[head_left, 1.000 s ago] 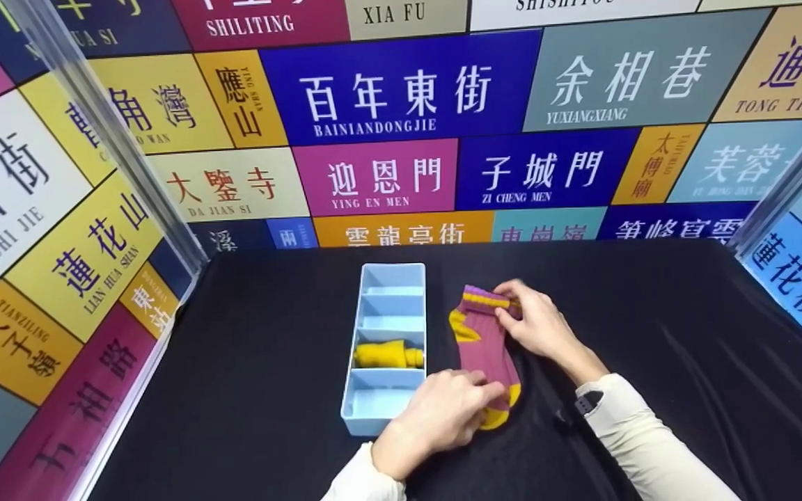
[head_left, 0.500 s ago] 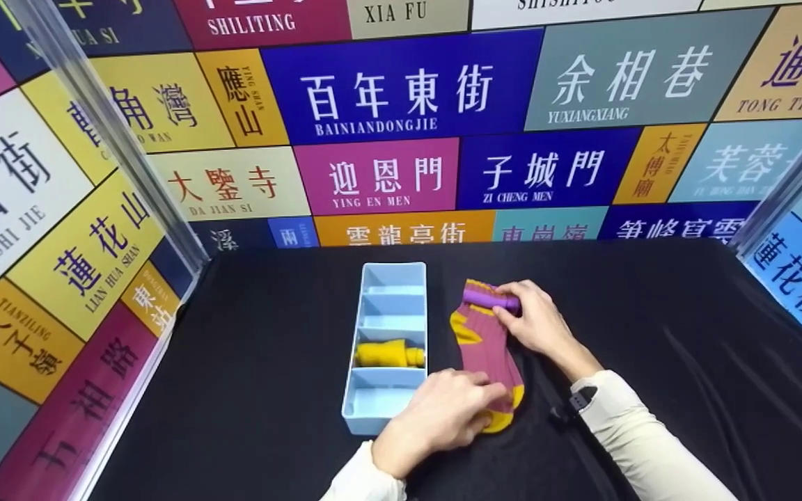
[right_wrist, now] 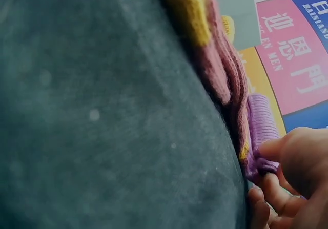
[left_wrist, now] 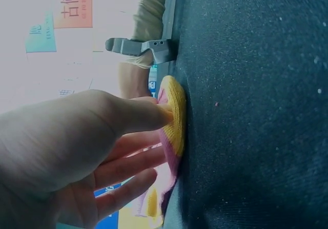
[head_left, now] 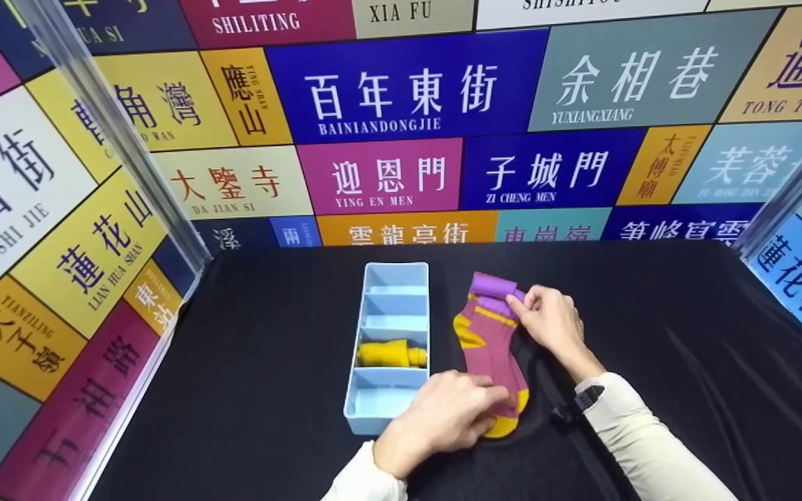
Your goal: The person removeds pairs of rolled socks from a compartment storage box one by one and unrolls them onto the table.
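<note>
Pale blue divided tray (head_left: 418,273) on the black cloth (head_left: 651,313), four compartments in a row from far to near. Third compartment from the far end filled by a rolled yellow sock (head_left: 390,355); other three showing bare floor.

Just right of the tray, flat on the cloth: mauve sock with yellow heel and toe (head_left: 493,351), purple cuff (head_left: 493,286) at the far end, toe at the near end. Left hand (head_left: 439,419) pressing down on the toe end, thumb on the yellow tip, remaining fingers straight and close together over the fabric. Right hand (head_left: 547,320) at the cuff, thumb and fingertips pinching its right edge, other fingers loosely curled.

Compared with half a second ago: cuff no longer a tight narrow roll under the right hand, now broader and lying farther from the person; yellow stripe below it uncovered. Left hand, tray and yellow sock unchanged in place.
</note>
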The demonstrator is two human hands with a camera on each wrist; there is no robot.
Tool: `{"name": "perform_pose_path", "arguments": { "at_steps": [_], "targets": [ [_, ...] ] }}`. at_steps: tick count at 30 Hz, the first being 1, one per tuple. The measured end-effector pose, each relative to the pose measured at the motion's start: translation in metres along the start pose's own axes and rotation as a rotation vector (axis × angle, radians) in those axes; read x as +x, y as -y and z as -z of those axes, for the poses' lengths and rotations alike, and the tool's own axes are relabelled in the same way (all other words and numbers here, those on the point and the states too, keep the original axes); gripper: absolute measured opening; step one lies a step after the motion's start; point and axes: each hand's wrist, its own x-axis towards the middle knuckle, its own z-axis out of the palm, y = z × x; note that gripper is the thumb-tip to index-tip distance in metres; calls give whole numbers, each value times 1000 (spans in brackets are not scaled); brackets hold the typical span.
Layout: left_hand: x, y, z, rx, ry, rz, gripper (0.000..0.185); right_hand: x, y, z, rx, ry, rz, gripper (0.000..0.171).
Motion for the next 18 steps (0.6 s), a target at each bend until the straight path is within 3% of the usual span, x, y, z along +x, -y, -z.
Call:
{"name": "perform_pose_path", "arguments": {
  "at_steps": [7,12,18],
  "targets": [
    [2,0,0,10,46,0,19,5,-3,-3,122,-8,163,16],
    [1,1,1,-65,51,-14,28,5,-4,-3,183,64,239,37],
    [1,2,3,-123,84,-36,33,2,-4,-1,238,125,230,48]
  ]
}}
